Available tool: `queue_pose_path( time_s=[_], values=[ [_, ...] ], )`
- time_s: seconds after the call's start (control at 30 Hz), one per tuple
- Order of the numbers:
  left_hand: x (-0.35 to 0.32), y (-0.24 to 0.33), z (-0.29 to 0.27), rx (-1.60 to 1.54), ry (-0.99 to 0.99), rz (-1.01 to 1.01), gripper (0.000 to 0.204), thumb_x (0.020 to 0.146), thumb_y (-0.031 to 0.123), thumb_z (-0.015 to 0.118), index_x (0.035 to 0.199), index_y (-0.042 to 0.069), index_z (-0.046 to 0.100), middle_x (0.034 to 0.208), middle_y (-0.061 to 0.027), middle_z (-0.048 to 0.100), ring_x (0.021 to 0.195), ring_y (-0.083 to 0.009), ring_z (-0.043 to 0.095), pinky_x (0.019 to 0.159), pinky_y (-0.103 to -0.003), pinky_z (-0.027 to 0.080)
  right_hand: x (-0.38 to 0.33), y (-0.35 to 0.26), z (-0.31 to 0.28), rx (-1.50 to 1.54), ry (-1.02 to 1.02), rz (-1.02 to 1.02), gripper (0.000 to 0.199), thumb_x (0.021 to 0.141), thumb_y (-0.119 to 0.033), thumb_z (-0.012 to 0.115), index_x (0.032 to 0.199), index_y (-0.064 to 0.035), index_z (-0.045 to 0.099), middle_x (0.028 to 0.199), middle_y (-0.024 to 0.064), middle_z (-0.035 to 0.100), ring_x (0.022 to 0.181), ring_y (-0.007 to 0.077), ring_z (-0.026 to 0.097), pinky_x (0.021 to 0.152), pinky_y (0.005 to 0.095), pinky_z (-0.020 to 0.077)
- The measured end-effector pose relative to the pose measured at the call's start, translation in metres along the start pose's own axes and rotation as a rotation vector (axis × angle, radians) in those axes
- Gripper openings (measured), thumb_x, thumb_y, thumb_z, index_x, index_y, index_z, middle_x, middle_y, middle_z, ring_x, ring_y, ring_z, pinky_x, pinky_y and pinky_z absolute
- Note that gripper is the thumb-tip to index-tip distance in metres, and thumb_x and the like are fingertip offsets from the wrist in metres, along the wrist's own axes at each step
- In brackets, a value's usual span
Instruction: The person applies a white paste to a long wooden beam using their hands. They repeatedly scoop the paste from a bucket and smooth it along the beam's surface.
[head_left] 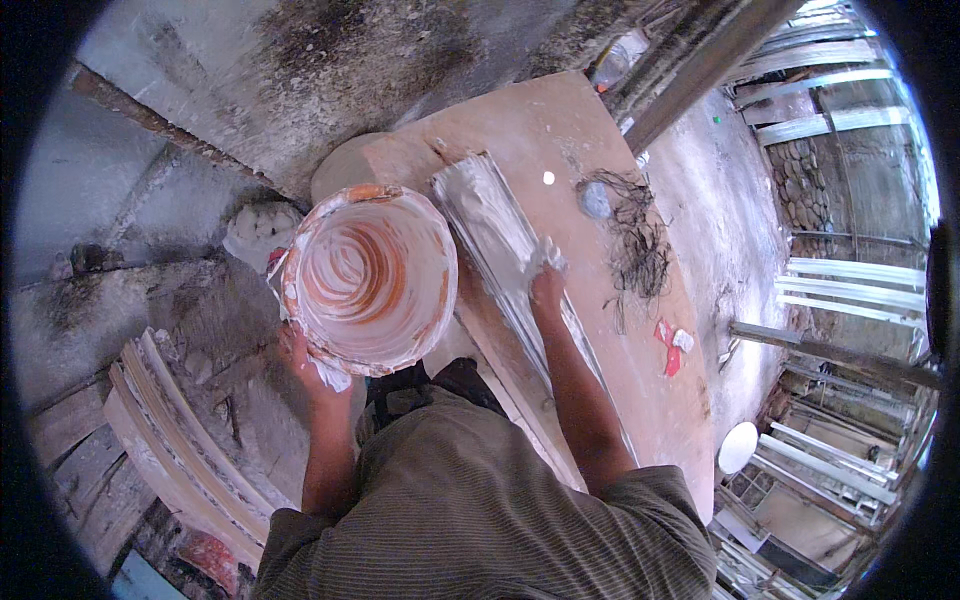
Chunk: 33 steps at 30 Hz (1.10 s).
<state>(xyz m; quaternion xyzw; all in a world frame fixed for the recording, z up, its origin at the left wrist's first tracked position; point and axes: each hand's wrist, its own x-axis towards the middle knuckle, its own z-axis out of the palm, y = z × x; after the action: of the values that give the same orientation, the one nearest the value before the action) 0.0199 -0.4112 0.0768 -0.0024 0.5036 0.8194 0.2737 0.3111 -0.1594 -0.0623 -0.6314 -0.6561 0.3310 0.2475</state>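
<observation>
An orange bucket (372, 285), its inside and rim coated with wet white plaster, is tilted with its mouth facing me. My left hand (298, 350) is closed on its lower left rim, and white plaster clings near the fingers. To the right, a long narrow mould (480, 200) lies slantwise along the table, covered in smooth wet plaster. My right hand (547, 282) rests at the right edge of this plaster. White plaster coats its fingers, hiding whether they are spread or closed.
The pinkish table (520, 120) bears a tangle of dark fibres (638, 245), a grey round lump (595, 200) and a red scrap (667, 350). Curved moulding pieces (180, 440) stand at lower left. A wooden post (690, 75) rises beyond the table; white strips (850, 285) fill racks at right.
</observation>
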Motion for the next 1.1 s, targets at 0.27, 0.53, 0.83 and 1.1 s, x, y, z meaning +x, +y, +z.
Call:
queue_pose_path(
  time_s=[0.27,0.53,0.83,1.1],
  values=[
    [0.071,0.012,0.009,-0.077,0.073,-0.14,0.033,0.091,0.023,0.053,0.118,0.004,0.048,0.12,-0.0112,0.053,0.11,-0.0234,0.052,0.095,-0.041,0.042,0.115,-0.034,0.138,0.032,0.147,0.014,0.023,0.083,-0.006,0.052,0.104,-0.0062,0.062,0.088,0.0177,0.065,0.083,0.0377,0.061,0.088,0.0466,0.043],
    [0.095,0.005,0.016,-0.154,0.002,-0.143,0.043,0.091,0.027,0.049,0.128,0.005,0.048,0.126,-0.01,0.053,0.117,-0.0259,0.05,0.101,-0.043,0.039,0.109,-0.117,0.096,-0.163,-0.12,-0.089,0.032,0.074,-0.013,0.066,0.102,0.001,0.057,0.098,0.0168,0.064,0.09,0.0305,0.061,0.08,0.0384,0.0473],
    [0.062,0.011,0.063,-0.262,-0.14,-0.317,0.051,0.093,0.037,0.045,0.134,0.006,0.043,0.134,-0.0113,0.048,0.121,-0.0283,0.047,0.103,-0.045,0.037,0.005,-0.238,-0.05,0.62,-0.602,-0.281,0.033,0.087,-0.022,0.065,0.111,-0.0006,0.058,0.105,0.009,0.063,0.1,0.0154,0.058,0.09,0.0302,0.0442],
    [-0.023,-0.007,0.113,-0.135,-0.434,-0.245,0.039,0.086,0.019,0.057,0.122,0.007,0.047,0.124,-0.0116,0.051,0.113,-0.0288,0.05,0.098,-0.046,0.041,-0.041,-0.29,-0.043,0.022,-1.083,-0.094,0.047,0.085,-0.021,0.062,0.125,0.0013,0.051,0.118,0.0151,0.06,0.109,0.0203,0.056,0.094,0.0331,0.0437]
  ],
)
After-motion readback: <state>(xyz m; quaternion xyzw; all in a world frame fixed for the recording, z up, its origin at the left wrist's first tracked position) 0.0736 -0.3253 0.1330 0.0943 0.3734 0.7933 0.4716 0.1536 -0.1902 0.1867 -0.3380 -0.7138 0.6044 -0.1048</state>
